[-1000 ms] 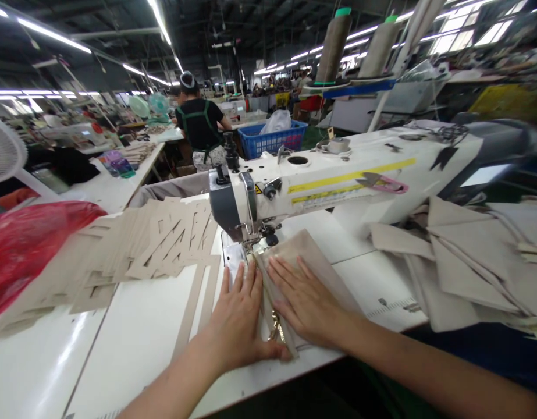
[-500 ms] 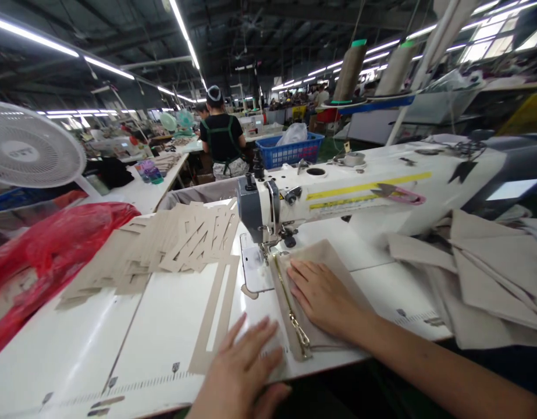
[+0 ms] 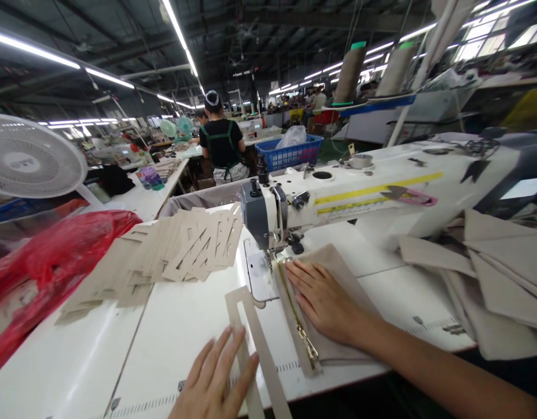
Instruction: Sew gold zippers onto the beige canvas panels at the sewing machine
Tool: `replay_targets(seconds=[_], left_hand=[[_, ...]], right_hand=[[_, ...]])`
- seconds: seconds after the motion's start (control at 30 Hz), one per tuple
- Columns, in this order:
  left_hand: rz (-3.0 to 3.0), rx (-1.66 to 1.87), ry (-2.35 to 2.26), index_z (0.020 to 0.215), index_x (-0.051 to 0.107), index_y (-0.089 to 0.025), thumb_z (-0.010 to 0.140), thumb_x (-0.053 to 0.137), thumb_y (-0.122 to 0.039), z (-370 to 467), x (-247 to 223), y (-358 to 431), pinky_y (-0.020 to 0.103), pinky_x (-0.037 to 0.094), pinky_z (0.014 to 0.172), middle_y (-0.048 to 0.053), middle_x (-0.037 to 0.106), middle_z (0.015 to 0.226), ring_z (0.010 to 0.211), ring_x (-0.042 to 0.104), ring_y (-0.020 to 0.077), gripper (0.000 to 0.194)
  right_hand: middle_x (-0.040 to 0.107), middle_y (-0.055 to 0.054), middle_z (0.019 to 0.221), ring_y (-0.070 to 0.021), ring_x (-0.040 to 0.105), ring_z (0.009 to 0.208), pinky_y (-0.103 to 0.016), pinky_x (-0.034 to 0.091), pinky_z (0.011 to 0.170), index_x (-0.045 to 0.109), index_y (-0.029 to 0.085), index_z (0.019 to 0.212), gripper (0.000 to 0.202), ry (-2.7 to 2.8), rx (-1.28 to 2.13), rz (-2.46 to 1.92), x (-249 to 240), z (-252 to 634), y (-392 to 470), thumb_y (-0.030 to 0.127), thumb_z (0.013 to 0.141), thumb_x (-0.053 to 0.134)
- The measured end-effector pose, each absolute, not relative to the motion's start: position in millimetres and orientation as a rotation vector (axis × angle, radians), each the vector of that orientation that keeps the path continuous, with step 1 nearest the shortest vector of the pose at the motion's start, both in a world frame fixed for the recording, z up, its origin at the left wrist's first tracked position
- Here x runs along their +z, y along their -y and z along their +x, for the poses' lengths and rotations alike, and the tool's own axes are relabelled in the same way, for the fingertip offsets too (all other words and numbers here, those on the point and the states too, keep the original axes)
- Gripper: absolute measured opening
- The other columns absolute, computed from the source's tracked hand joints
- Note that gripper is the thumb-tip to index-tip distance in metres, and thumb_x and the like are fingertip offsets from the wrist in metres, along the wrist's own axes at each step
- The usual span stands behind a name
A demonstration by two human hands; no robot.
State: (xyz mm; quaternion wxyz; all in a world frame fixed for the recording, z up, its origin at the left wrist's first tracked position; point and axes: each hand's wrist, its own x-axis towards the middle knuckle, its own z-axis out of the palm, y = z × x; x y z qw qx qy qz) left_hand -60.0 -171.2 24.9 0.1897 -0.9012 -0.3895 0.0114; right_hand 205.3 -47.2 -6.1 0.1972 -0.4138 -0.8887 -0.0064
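My right hand (image 3: 323,299) lies flat with fingers outstretched on a beige fabric panel (image 3: 333,265). A gold zipper (image 3: 294,311) with a metal puller runs along the panel's left edge, its far end by the needle area of the sewing machine (image 3: 272,218). My left hand (image 3: 220,372) is spread on a beige slotted frame piece (image 3: 263,343), fingertips touching its left strip. This frame lies askew on the white table, left of the zipper and apart from it. Its near end is cut off by the picture's lower edge.
Several beige slotted pieces (image 3: 198,241) are fanned out at the back left, beside a red plastic bag (image 3: 76,250). Folded beige fabric (image 3: 504,273) is heaped at the right. Pink-handled snips (image 3: 410,196) rest against the machine arm. A fan (image 3: 30,157) stands at the left.
My left hand has shifted left and down onto the frame piece. That piece has slid right, towards the zipper panel, and turned. My right hand stays flat on the panel.
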Motion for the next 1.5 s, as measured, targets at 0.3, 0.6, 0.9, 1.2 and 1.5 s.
replay_targets(seconds=[0.3,0.6,0.9,1.2,1.5], left_hand=[[-2.596,-0.483,1.462,0.120,0.055,-0.014,0.078,0.039,-0.002,-47.6,18.1,133.2,0.043,0.052,0.088,0.016,0.058,0.115,0.106,0.056,0.0262,0.047],[-2.559,-0.866,1.356,0.127,0.048,-0.015,0.087,0.039,-0.006,-46.7,26.2,107.3,0.035,0.050,0.093,0.012,0.060,0.121,0.110,0.058,0.0194,0.043],[-2.602,-0.524,1.144,0.109,0.059,-0.002,0.087,0.037,-0.003,16.7,11.3,84.1,0.042,0.051,0.092,0.020,0.061,0.116,0.108,0.059,0.0283,0.032],[-2.607,-0.495,1.212,0.115,0.056,-0.003,0.090,0.034,-0.005,10.4,9.1,79.1,0.041,0.050,0.094,0.019,0.057,0.122,0.114,0.054,0.0266,0.034],[-2.584,-0.479,1.192,0.119,0.053,-0.008,0.091,0.031,-0.011,4.2,7.9,75.0,0.041,0.054,0.088,0.017,0.058,0.122,0.111,0.056,0.0255,0.036]], right_hand=[[0.035,-0.009,0.144,-0.0220,0.028,0.133,-0.048,0.024,0.108,0.037,0.010,0.137,0.049,2.507,0.003,-1.172,-11.2,205.1,49.6,0.022,0.090,0.034],[0.032,-0.009,0.145,-0.0225,0.024,0.135,-0.050,0.022,0.109,0.034,0.011,0.139,0.050,2.521,0.054,-1.168,-9.9,199.6,84.8,0.021,0.091,0.035],[0.040,-0.012,0.141,-0.0237,0.026,0.134,-0.050,0.025,0.108,0.032,0.011,0.140,0.055,2.476,0.024,-1.119,-5.3,199.5,84.2,0.013,0.085,0.037],[0.036,-0.009,0.143,-0.0234,0.027,0.134,-0.049,0.024,0.109,0.032,0.012,0.140,0.054,2.461,0.039,-1.148,-3.0,197.6,83.6,0.011,0.086,0.035],[0.032,-0.011,0.145,-0.0296,0.025,0.134,-0.055,0.019,0.107,0.030,0.022,0.141,0.048,2.473,0.298,-1.182,8.4,197.9,78.8,0.028,0.094,0.035]])
